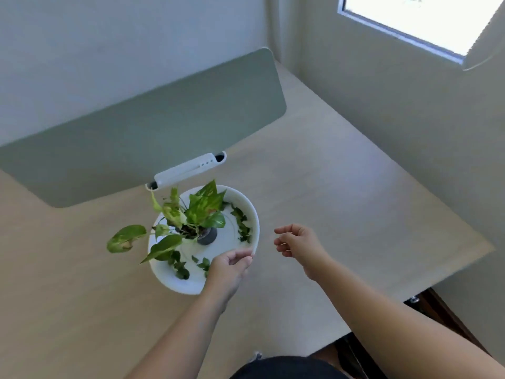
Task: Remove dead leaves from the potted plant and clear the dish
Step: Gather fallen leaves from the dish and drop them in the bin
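The person's left hand (231, 265) is pinching the near rim of the white dish (247, 199), thumb on top and fingers curling under the edge, most likely to steady the dish or get ready to lift or tip it so the loose bits can be cleared. The right hand (296, 242) is hovering just beside the dish's right edge, loosely curled and grasping nothing, apparently waiting to pick leaves.

The dish is sitting on the pale bench (341, 187), near its middle, in front of a grey-green panel (153, 124) and a white bar-shaped fixture (188, 168). The potted plant (191, 214) is standing in the dish in a small grey pot (209, 236), set towards the far-left side rather than the centre. Its stems are splaying out leftwards and away from the person, with one yellowing leaf (124, 237) reaching out past the dish rim over the bench, its long axis running left to right, tip pointing left. That discoloured leaf looks like a candidate for removal.

Fallen leaf pieces (241, 224) are lying along the dish's right inner wall, and more are lying by the near edge, just beside the left hand.
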`<state>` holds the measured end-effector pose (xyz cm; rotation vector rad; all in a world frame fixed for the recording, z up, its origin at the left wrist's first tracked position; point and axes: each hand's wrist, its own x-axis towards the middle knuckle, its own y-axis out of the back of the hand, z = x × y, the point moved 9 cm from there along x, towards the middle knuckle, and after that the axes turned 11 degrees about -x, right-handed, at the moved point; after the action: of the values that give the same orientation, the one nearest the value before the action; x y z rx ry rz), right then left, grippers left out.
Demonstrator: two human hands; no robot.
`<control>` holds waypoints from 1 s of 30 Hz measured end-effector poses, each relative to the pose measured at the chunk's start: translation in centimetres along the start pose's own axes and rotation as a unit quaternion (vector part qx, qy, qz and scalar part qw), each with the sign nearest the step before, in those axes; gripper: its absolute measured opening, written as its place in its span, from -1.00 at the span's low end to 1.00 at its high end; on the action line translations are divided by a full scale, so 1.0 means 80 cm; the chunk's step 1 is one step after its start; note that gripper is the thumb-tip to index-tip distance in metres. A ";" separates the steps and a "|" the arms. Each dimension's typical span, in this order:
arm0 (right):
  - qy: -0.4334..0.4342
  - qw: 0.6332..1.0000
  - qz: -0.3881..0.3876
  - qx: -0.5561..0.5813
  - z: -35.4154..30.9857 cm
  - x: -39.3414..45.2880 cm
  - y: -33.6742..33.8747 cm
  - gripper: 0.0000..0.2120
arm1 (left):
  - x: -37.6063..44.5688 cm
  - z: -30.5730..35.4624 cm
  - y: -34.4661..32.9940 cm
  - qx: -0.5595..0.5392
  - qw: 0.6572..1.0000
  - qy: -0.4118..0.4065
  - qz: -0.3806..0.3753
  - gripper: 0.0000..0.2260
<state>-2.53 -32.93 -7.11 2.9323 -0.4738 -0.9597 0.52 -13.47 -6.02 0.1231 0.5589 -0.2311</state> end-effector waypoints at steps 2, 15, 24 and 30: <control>0.010 0.998 -0.013 -0.056 -0.011 0.009 -0.022 -0.81 | 0.001 -0.002 0.037 0.005 0.999 -0.005 0.037 -0.87; 0.202 0.667 -0.095 -0.711 -0.044 0.054 -0.168 -0.50 | 0.038 -0.004 0.148 0.541 0.838 -0.066 0.029 -0.45; 0.202 0.626 -0.131 -0.741 -0.026 0.032 -0.185 -0.55 | 0.042 -0.015 0.134 0.477 0.871 -0.120 -0.005 -0.67; 0.279 0.647 -0.185 -0.685 -0.035 0.021 -0.218 -0.49 | 0.032 0.001 0.153 0.424 0.887 -0.168 0.074 -0.70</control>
<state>5.23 -16.99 -7.73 1.6332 0.6606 -0.0967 5.74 -2.14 -6.69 0.9589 0.0651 -0.3280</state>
